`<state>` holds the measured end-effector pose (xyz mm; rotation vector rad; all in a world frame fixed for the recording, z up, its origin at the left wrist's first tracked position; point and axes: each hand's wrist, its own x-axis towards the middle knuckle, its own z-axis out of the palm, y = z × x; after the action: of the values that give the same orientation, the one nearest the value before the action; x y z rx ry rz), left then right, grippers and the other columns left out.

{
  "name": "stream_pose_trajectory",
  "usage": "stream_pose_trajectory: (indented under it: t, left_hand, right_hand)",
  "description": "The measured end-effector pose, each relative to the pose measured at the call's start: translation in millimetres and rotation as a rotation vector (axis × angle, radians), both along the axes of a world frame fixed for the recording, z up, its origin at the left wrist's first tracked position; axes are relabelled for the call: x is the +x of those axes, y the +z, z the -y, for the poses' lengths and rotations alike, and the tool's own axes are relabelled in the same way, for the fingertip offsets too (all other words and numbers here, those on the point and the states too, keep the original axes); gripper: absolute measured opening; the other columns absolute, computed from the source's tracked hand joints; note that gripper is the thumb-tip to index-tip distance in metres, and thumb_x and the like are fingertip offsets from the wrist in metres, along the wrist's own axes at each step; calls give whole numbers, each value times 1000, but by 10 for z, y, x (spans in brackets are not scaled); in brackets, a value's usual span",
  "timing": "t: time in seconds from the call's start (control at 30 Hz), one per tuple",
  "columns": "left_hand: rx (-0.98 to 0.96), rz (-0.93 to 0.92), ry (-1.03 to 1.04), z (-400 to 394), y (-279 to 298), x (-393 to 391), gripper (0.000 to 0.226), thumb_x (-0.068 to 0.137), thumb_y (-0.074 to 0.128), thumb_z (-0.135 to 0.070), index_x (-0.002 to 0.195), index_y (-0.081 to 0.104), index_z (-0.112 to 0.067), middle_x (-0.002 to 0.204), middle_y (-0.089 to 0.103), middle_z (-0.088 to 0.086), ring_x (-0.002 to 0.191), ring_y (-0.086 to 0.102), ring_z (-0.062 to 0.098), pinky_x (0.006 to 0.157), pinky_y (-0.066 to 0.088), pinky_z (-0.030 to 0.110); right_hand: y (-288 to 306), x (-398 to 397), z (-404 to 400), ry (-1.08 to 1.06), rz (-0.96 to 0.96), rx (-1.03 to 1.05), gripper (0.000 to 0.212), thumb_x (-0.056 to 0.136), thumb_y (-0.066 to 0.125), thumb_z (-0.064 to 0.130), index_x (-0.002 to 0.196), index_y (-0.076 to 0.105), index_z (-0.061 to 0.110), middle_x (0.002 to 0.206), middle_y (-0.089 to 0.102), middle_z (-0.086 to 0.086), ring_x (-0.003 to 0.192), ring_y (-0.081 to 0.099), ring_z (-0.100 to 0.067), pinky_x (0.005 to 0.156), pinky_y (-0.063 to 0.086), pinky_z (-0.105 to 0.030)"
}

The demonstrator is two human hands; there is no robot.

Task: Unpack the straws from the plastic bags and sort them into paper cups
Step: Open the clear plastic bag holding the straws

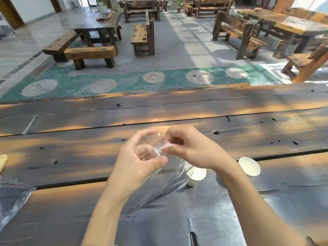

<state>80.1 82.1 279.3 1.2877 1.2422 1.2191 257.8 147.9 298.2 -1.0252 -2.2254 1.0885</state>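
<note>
At the far left edge of the dark plank worktop [71, 153] lies a second plastic bag [12, 197], crumpled and clear, with dark contents I cannot make out; a pale wooden corner [2, 162] pokes in just above it.

Moving toward the middle, the person's left hand [140, 162] is raised over the worktop, its grip clamped on the clear plastic bag [165, 178]: the thumb presses the film from the near side while the curled fingers sit behind it. The bag hangs down and back toward the person, and dark thin straws [159, 196] show through it, lying lengthwise inside.

Just right of that, the right hand [188, 148] meets the bag's top edge, its grip pinched together on the film between thumb and forefinger, close beside the left thumb.

Beneath the right wrist stands a white paper cup [197, 176], partly hidden by the bag. Further right, a little apart from it, a second paper cup [249, 166] stands with its mouth open and tilted toward me.

Beyond the worktop, wooden benches [88, 54] stand on the grey floor.
</note>
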Motion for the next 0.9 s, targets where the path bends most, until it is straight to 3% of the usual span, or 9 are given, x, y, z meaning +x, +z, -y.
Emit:
stream_pose_trajectory:
  t: [0.13,0.2,0.3,0.43,0.57,0.7,0.77,0.83,0.9]
  left_hand:
    - [-60,4,-76,47,-53,-57,55,72,86,-4,116,61,-25,63,60,0,58,53,9,55,45,17]
    - [-77,15,-83,59,-77,-84,48,70,83,-12,113,64,-25,67,61,-2,63,56,8,60,48,18]
    - [-86,77,-53,24,-112,-104,35,75,74,-17,108,70,-26,73,56,5,70,55,13,62,49,22]
    - [-84,116,-41,-6,-137,-107,27,78,73,-19,104,72,-26,73,61,3,64,55,13,63,49,23]
    - [-126,170,-121,0,-209,-135,44,75,75,-10,116,67,-21,68,55,4,59,50,14,58,45,24]
    - [-159,190,-210,40,-203,-163,50,74,72,-3,104,73,-43,65,50,4,54,46,12,53,39,22]
    - [-153,191,-219,55,-210,-187,49,75,69,-2,113,72,-33,61,50,1,51,44,11,52,38,21]
    - [-158,224,-208,68,-225,-209,49,76,67,0,122,66,-16,58,53,-4,48,43,10,49,37,18]
    - [-173,271,-185,71,-251,-231,47,76,67,1,122,66,-13,56,51,-2,45,43,9,43,35,15]
  right_hand:
    - [83,37,-84,-21,89,41,20,95,66,23,81,60,11,68,52,2,61,39,-9,59,35,-30]
    - [99,4,-115,-20,79,73,18,94,67,24,80,59,16,73,60,-6,65,45,-12,62,40,-37]
    - [88,-54,-109,21,8,47,20,90,73,28,82,64,12,76,64,-11,66,47,-11,60,41,-34]
    - [33,-71,-103,46,32,-24,21,81,81,28,84,69,11,71,63,1,63,48,-8,59,40,-27]
    - [-13,-107,-184,14,65,111,11,91,71,13,83,66,7,70,64,8,64,48,-6,62,40,-27]
    - [2,-136,-195,44,23,87,9,92,68,9,85,63,5,69,69,18,71,64,0,68,50,-25]
    - [-20,-119,-185,96,-22,8,11,90,72,15,88,65,6,80,72,8,76,68,-7,70,52,-27]
    - [-36,-70,-192,128,-33,-47,18,84,79,20,91,68,7,81,68,4,69,59,-5,64,47,-23]
    - [-57,-52,-194,136,-9,-51,24,78,84,20,93,69,10,81,67,2,67,56,-5,63,46,-22]
